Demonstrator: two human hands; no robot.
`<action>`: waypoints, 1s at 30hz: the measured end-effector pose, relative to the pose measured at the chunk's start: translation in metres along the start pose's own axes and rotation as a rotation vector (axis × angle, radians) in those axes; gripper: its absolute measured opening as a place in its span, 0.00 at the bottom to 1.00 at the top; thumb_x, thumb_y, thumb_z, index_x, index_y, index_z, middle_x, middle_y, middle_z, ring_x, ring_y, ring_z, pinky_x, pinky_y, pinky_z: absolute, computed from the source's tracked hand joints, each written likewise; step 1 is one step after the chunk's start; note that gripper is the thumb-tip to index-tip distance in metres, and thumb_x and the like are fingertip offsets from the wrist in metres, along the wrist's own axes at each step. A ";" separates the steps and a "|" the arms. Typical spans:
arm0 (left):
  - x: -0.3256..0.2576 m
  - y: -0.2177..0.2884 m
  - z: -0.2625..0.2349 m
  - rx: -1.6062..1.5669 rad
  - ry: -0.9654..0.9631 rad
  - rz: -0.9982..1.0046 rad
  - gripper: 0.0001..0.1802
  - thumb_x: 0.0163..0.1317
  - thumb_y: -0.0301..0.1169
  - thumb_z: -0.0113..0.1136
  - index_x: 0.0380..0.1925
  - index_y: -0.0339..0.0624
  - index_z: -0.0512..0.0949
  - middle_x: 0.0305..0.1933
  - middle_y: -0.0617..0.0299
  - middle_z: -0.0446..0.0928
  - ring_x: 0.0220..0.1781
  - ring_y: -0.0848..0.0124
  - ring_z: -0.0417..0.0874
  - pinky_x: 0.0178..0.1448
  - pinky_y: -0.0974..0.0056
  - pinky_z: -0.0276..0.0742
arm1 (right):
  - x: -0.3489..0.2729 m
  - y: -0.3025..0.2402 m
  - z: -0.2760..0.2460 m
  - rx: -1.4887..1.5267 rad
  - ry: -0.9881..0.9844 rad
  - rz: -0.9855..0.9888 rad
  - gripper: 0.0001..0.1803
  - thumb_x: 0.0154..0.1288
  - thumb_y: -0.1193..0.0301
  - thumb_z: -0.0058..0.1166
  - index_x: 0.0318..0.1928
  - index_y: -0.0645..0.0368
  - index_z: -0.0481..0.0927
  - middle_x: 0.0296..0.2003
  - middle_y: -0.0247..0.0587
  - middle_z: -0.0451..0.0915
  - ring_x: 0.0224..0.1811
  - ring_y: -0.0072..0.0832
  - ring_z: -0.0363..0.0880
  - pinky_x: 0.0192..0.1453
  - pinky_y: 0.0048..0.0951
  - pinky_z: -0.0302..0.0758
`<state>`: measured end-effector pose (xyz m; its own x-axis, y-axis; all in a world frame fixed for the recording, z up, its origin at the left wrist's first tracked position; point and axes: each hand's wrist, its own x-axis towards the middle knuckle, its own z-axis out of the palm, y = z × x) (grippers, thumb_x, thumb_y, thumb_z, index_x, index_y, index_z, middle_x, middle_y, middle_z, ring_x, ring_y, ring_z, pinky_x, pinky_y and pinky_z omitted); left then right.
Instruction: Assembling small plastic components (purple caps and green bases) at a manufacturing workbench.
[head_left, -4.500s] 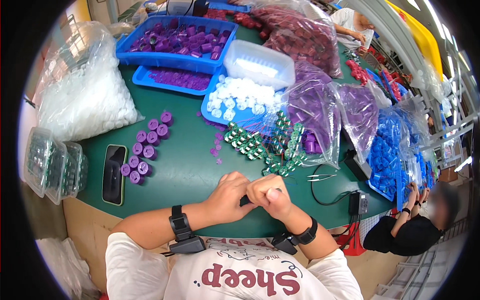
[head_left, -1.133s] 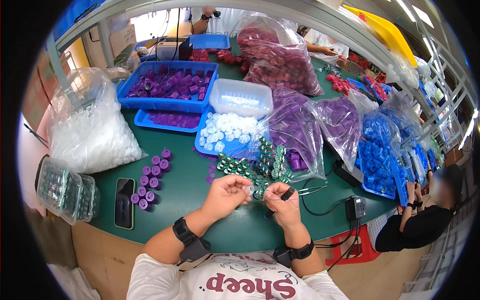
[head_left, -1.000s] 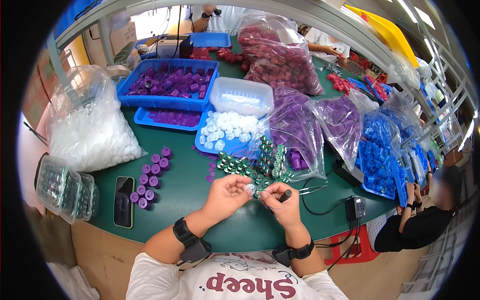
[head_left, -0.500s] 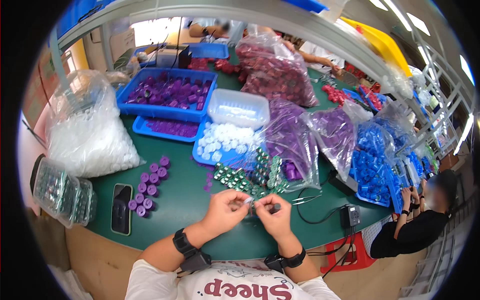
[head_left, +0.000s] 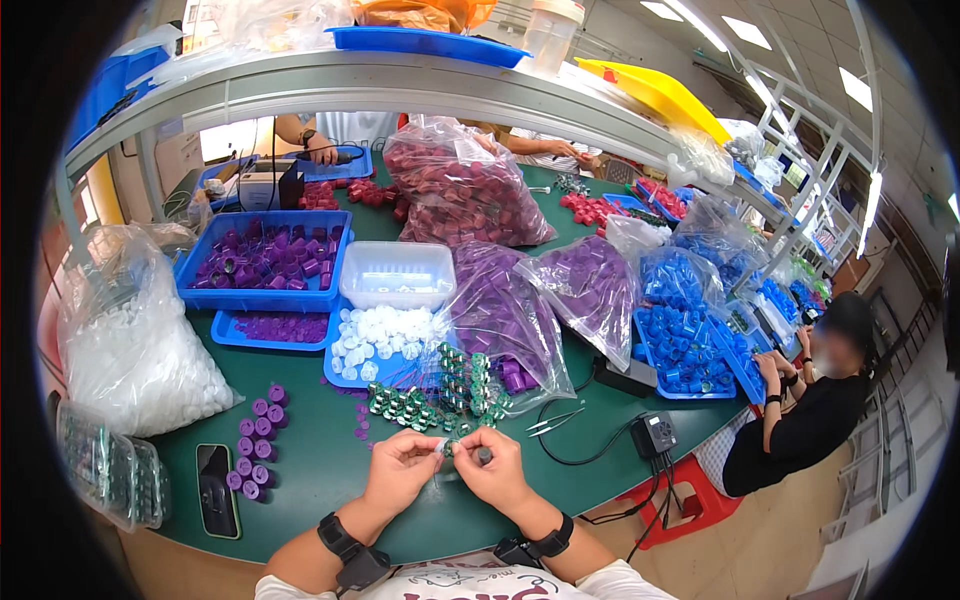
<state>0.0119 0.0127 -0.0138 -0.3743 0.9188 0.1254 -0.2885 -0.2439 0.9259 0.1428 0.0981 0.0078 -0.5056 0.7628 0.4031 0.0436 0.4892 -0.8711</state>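
Note:
My left hand and my right hand meet over the near edge of the green table. Their fingertips pinch a small white and green part between them. A dark tool tip shows in my right hand's fingers. Just beyond my hands lies a cluster of small green and silver parts. Both wrists wear black bands.
A phone and purple caps lie to my left. White caps fill a blue tray; bags of purple, red and blue caps stand beyond. Tweezers and a black power adapter lie right. A seated person works at the right.
My head has tilted up, so more of the shelf and the far table shows. My hands stay together near the table edge, working the small part.

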 end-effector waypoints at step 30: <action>0.005 0.040 0.006 0.712 -0.119 0.893 0.16 0.43 0.16 0.64 0.36 0.36 0.79 0.41 0.51 0.78 0.38 0.59 0.82 0.41 0.62 0.79 | 0.010 -0.002 -0.025 1.255 -0.538 0.591 0.05 0.64 0.76 0.51 0.38 0.64 0.73 0.29 0.40 0.77 0.16 0.12 0.63 0.21 0.15 0.59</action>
<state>0.0041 0.0092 0.0264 -0.0982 0.5390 0.8366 0.6157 -0.6275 0.4766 0.1592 0.1153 0.0203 -0.9419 0.3358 0.0081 -0.2606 -0.7156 -0.6480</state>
